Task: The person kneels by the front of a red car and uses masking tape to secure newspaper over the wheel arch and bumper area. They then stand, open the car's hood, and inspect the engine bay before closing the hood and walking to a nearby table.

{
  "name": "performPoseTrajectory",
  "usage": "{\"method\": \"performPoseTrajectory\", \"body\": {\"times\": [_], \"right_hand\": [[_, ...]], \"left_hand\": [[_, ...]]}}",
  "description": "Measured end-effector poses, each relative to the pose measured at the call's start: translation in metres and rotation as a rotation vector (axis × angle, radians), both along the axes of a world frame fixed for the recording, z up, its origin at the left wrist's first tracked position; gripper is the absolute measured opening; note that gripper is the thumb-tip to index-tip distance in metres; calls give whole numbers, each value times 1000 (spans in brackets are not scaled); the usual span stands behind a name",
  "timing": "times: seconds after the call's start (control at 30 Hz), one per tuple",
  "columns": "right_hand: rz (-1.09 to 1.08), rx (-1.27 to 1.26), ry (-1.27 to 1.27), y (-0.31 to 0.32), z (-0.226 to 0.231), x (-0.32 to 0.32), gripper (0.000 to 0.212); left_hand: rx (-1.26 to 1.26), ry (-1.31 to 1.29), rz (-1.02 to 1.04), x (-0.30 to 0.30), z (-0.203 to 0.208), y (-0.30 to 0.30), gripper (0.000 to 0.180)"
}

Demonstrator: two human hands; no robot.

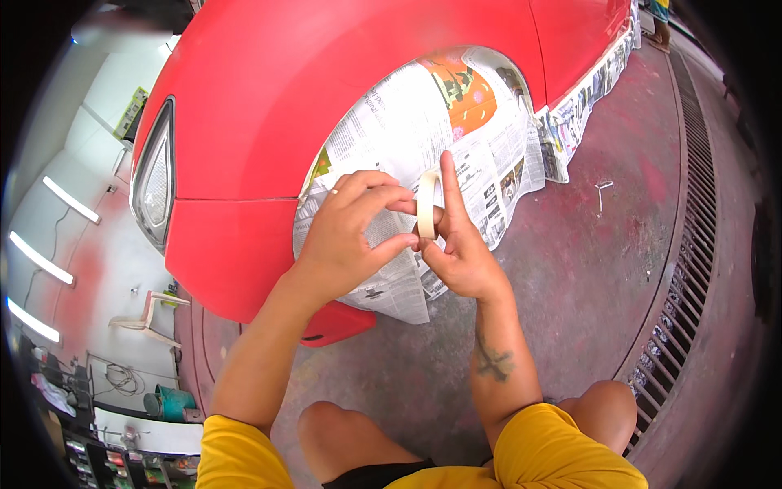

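A cream roll of masking tape [426, 205] stands on edge between my hands, in front of a car's wheel arch. My right hand [464, 253] holds it from the right with thumb and curled fingers, its index finger stretched upward. The fingers and thumb of my left hand [346, 232] are bent in a C shape, their tips meeting the roll's left side. Whether they have the tape's loose end cannot be made out. Behind the hands, newspaper sheets [391, 122] cover the wheel and wheel arch of the red car [269, 90].
At the left are the car's headlight [155, 179] and a pale stand [149, 319] near the wall. More paper [578, 114] hangs along the car's lower side. A floor grate [692, 220] curves along the right. Another person's leg [661, 33] shows at the top right.
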State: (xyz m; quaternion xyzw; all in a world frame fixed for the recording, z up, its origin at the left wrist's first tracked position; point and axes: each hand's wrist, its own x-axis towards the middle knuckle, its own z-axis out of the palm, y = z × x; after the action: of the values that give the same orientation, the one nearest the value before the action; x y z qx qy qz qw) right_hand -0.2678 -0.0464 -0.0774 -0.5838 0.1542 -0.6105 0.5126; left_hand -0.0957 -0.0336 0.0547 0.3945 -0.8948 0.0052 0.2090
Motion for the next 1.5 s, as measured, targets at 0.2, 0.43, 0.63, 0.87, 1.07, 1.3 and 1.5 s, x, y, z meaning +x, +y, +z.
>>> {"method": "performPoseTrajectory", "body": {"times": [0.2, 0.43, 0.63, 0.87, 1.07, 1.3, 1.5], "right_hand": [[-96, -98, 194, 4, 5, 10, 115], [-278, -199, 334, 6, 6, 11, 114], [-277, -179, 294, 8, 11, 10, 112], [-342, -246, 332, 7, 10, 13, 111], [-378, -243, 325, 6, 9, 17, 108], [-368, -286, 400, 8, 9, 18, 109], [-243, -164, 427, 11, 12, 17, 110]], "left_hand": [[53, -2, -42, -9, 8, -8, 76], [174, -118, 19, -11, 22, -13, 73], [201, -3, 20, -13, 17, -9, 69], [267, 6, 31, -12, 24, -10, 80], [288, 7, 70, -2, 15, -11, 80], [312, 29, 78, -2, 18, -9, 80], [313, 29, 40, 12, 8, -13, 76]]}}
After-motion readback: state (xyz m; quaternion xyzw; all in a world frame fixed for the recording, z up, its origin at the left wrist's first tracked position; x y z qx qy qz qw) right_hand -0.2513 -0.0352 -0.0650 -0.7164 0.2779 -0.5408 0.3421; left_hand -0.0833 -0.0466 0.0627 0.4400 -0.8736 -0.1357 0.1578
